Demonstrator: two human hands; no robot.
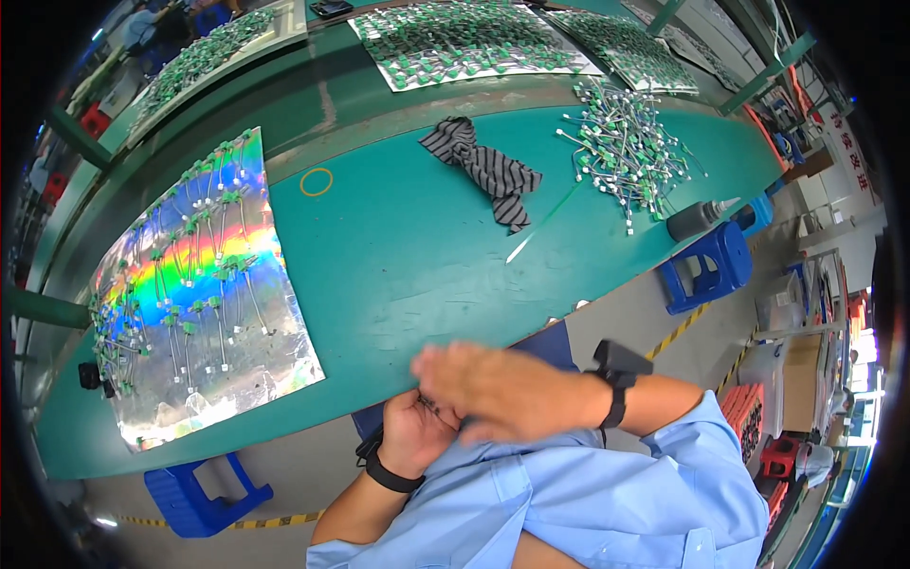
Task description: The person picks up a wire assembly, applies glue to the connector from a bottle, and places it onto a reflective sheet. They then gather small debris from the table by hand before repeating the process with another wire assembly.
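Close to my body, at the near edge of the green table, my two hands are together. My right hand [507, 387] reaches across with its fingers stretched out to the left, slightly blurred, and partly covers my left hand [414, 438]. The left palm is turned up, but its fingertips are hidden under the right hand. A small dark bit shows between the hands, too unclear to name. Beyond them on the table lie a knotted grey and black striped cloth [483, 169] and a white-tipped green cable tie [545, 223].
A shiny silver sheet [275, 356] with rows of green-and-white wired parts covers the table's left. At the right is a heap of similar parts [626, 147], near a dark bottle [697, 220]. A yellow ring [317, 182] lies farther back. Blue stools [194, 498] stand below.
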